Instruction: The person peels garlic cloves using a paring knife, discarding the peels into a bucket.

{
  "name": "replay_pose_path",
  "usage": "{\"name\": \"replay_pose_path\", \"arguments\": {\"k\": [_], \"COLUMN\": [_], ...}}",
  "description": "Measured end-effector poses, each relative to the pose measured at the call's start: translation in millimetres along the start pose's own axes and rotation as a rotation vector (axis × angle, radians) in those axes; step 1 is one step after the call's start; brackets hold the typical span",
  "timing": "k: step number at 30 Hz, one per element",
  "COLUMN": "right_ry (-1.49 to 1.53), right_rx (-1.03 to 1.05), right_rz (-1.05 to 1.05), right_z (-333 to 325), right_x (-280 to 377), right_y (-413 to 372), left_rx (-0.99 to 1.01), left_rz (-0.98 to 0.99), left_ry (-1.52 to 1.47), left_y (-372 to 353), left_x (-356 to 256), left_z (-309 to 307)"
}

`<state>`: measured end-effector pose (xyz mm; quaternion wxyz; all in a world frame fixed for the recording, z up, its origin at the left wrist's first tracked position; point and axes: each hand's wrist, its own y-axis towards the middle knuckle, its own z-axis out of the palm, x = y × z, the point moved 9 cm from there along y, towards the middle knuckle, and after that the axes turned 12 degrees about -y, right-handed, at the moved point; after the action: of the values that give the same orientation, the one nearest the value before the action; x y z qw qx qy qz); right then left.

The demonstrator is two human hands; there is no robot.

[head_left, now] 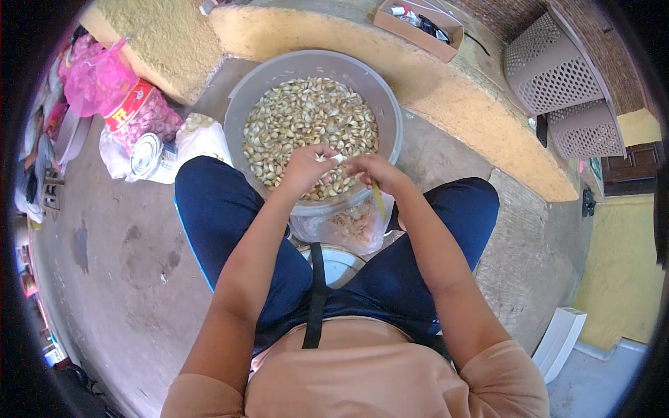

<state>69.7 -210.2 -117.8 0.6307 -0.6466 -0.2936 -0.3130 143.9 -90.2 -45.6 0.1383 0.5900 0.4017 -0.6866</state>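
A large grey tub [240, 111] between my knees holds a thick layer of garlic cloves [313, 115]. Above its near part, my left hand [311, 167] is closed on a pale garlic clove [339, 159], pinched at the fingertips. Just to the right, my right hand [376, 173] has its fingers bent close to that clove. A thin yellow-handled tool [378, 196] sticks out below the right palm, its working end hidden by the fingers. Below the tub's near rim is a clear plastic bag [359, 226] with peelings inside.
A pink net sack [97, 76], a metal can [148, 155] and a white bag [202, 139] stand at the left. A yellow ledge [446, 104] curves behind the tub, with a cardboard box [418, 31] on it. Grey perforated baskets [557, 70] are at upper right.
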Motion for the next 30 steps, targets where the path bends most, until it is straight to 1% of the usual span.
{"name": "replay_pose_path", "arguments": {"k": [1, 3, 4, 6, 7, 9, 12, 13, 16, 18, 20, 21, 22, 24, 25, 26, 27, 29, 30], "right_ry": [0.051, 0.149, 0.105, 0.015, 0.032, 0.069, 0.029, -0.112, -0.549, -0.864, -1.106, -1.226, -1.261, -1.326, -1.223, -1.119, -0.824, -0.609, -0.741], "right_rx": [0.036, 0.115, 0.098, 0.057, 0.056, 0.057, 0.084, 0.063, -0.016, -0.077, -0.187, -0.243, -0.267, -0.314, -0.263, -0.215, -0.120, -0.067, -0.209], "right_rz": [-0.018, -0.053, -0.061, -0.078, -0.072, -0.056, 0.049, 0.065, 0.109, 0.126, 0.037, -0.010, -0.080, -0.222, -0.268, -0.312, -0.264, -0.376, -0.489], "right_z": [7.6, 25.4, 28.7, 30.9, 31.8, 35.5, 39.9, 37.4, 22.4, 7.3, 2.6, 5.3, 11.8, 33.3, 51.7, 72.7, 90.0, 127.4, 135.1], "right_x": [13.1, 32.8, 31.3, 24.4, 20.1, 7.8, -8.8, -10.0, -22.1, -49.6, -55.1, -46.2, -35.7, -2.9, 31.5, 69.9, 81.2, 128.4, 155.7], "right_y": [-8.2, -22.4, -22.2, -19.2, -15.9, -9.4, -3.5, -3.6, -1.5, 19.4, 34.2, 33.7, 36.9, 46.6, 35.5, 23.6, 30.4, 23.0, 13.3], "left_rx": [0.004, 0.025, 0.033, 0.056, 0.070, 0.072, 0.069, 0.071, 0.245, 0.430, 0.587, 0.651, 0.716, 0.775, 0.807, 0.883, 0.881, 0.872, 0.860], "left_rz": [0.017, 0.038, 0.049, 0.084, 0.101, 0.108, 0.100, 0.097, -0.124, -0.178, -0.225, -0.245, -0.265, -0.319, -0.347, -0.352, -0.362, -0.381, -0.331], "left_ry": [0.054, 0.025, 0.011, 0.116, 0.168, 0.164, 0.140, 0.130, 0.161, 0.261, 0.381, 0.450, 0.520, 0.625, 0.676, 0.758, 0.733, 0.682, 0.669], "left_y": [1.5, 6.3, 8.1, 3.0, -2.4, -11.2, -14.0, -13.9, -17.9, -25.4, -34.8, -40.2, -46.3, -57.8, -61.7, -66.8, -67.4, -68.9, -64.7], "left_x": [1.3, 16.7, 22.0, 24.9, 22.6, 23.2, 34.9, 39.2, 55.6, 64.9, 74.9, 81.2, 87.9, 100.6, 105.2, 101.8, 101.6, 101.4, 102.8], "left_z": [0.6, 3.2, 2.2, 3.6, 6.1, 7.3, -1.2, -6.3, -10.1, -0.1, 9.9, 16.1, 21.7, 28.6, 33.6, 39.8, 41.4, 42.3, 41.3]}}
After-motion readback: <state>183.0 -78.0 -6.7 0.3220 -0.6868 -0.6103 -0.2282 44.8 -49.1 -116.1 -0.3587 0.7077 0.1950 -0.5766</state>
